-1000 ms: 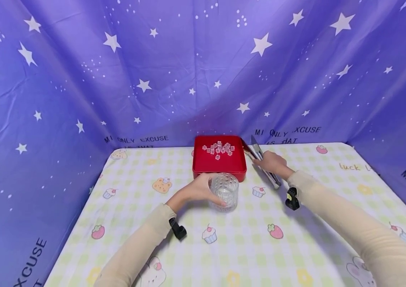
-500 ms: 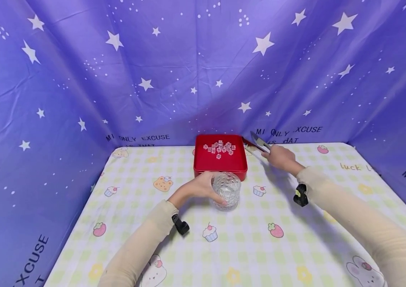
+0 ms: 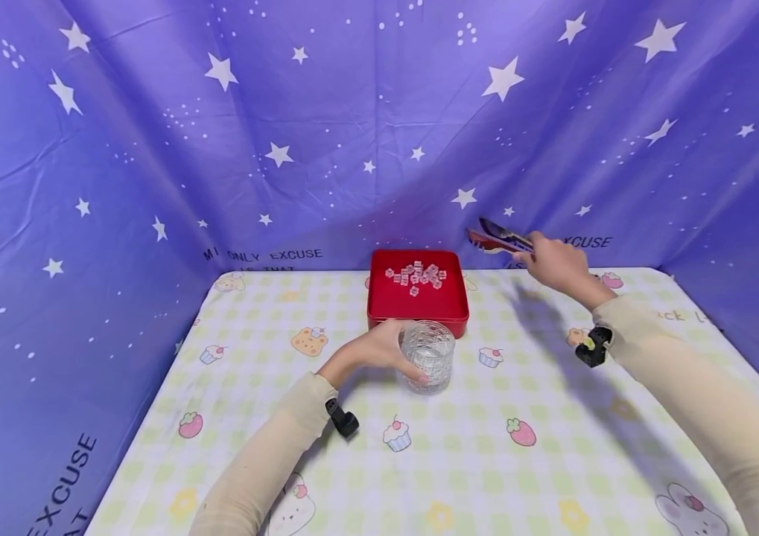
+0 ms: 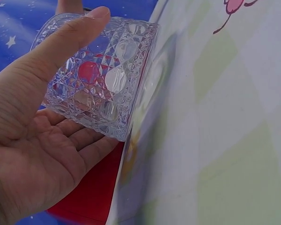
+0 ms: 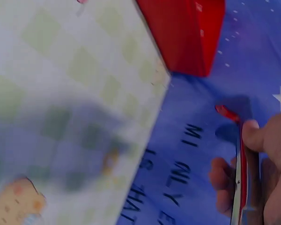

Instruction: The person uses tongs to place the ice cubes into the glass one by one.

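My right hand (image 3: 556,262) is clamped round the tongs (image 3: 503,242), lifted to the right of the tray (image 3: 413,305); I judge the grip sits back to leave the tips free, and those are slightly apart. The long axis runs leftward from my fingers, tips toward the curtain (image 3: 325,179) behind the tray. My left hand (image 3: 380,348) wraps the glass (image 3: 436,356), thumb on the side away from the tray, probably steadying it. The glass stands upright before the tray's near wall; I can't tell whether they touch. Cubes (image 3: 418,274) lie clustered inside the tray, likely contained by its rim.
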Available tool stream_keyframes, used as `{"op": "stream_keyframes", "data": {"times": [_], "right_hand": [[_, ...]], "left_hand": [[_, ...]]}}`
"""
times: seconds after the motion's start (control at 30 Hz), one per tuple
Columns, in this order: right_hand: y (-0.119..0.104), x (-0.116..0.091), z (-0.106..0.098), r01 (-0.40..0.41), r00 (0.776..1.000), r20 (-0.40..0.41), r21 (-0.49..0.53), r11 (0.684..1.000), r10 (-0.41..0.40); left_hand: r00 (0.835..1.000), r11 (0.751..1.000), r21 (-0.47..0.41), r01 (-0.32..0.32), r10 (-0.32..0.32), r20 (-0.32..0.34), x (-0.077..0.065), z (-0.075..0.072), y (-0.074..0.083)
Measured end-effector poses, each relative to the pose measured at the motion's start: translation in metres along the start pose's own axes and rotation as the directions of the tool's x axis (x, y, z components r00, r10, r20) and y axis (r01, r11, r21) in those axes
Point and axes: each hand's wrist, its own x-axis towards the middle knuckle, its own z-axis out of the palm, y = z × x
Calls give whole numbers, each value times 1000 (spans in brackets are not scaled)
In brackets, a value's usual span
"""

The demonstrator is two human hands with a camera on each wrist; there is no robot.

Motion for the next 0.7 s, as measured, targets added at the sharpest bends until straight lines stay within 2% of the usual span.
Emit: {"op": "stream_keyframes", "data": {"times": [0.07, 0.13, 0.2, 0.23, 0.27, 0.37, 0.43, 0.5, 0.53, 0.6, 0.67, 0.7], "right_hand": [[1, 0, -6, 50, 998, -29, -48, 998, -51], [0, -1, -9, 106, 989, -96, -97, 990, -115], [-1, -3, -9, 165, 957, -210, -169, 972, -199], [-2, -3, -9, 192, 928, -281, -206, 959, -246], [-3, -4, -8, 217, 889, -353, -241, 946, -293], [-8, -3, -5, 255, 739, -536, -340, 905, -409], [-12, -1, -5, 264, 638, -621, -379, 887, -455], [-17, 2, -6, 263, 561, -669, -414, 872, -487], [-20, 3, -7, 261, 528, -686, -431, 864, -502], [-25, 5, -8, 263, 478, -702, -459, 849, -528], [-29, 8, -10, 273, 443, -708, -478, 835, -550], [-30, 9, -11, 282, 432, -708, -483, 829, -559]], "left_hand": [[1000, 1000, 0, 0, 0, -1, 0, 0, 0], [1000, 1000, -4, 0, 0, -3, 0, 0, -1], [1000, 1000, -10, 0, 0, -4, 0, 0, -2], [1000, 1000, -14, 0, 0, -5, 0, 0, -2], [1000, 1000, -18, -2, 2, -5, 0, 0, -2], [1000, 1000, -29, -4, 4, -6, 0, 0, -2], [1000, 999, -35, -5, 5, -4, 0, 0, -2], [1000, 999, -34, -5, 5, 0, 0, 0, -2], [1000, 999, -35, -5, 5, 3, 0, -1, -2], [1000, 1000, -27, 0, 1, 10, 1, -1, -2], [1000, 1000, -17, 0, 0, 20, 1, -2, -2], [1000, 1000, -16, -2, 2, 25, 1, -2, -2]]}}
